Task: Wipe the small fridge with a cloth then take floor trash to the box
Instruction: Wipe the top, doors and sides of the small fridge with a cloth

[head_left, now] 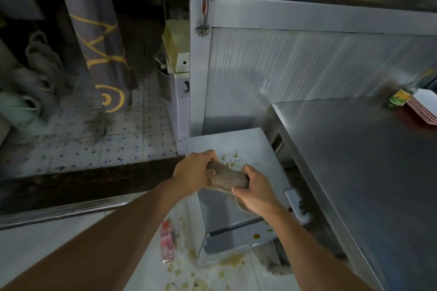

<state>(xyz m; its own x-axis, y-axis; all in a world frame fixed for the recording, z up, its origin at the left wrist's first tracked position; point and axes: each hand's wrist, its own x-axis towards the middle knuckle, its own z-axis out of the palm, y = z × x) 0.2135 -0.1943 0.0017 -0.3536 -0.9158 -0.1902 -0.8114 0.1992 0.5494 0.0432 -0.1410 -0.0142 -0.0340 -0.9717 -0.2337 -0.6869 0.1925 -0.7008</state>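
Cloth (226,176) bunched between both hands, above stained small fridge (238,149) top

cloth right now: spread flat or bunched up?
Bunched. The cloth is a rolled brown wad gripped at either end by the left hand and right hand, held above the small fridge top.

Centre-low in frame I see both hands on a brown cloth (225,176): left hand (194,173) grips its upper-left end, right hand (256,194) grips the lower-right, held over the small fridge (236,146) top, which has yellowish smears. Steel table (354,149) at right, bottle (399,98) on its far edge. Red wrapper (168,241) and yellow scraps on the floor, bottom centre.
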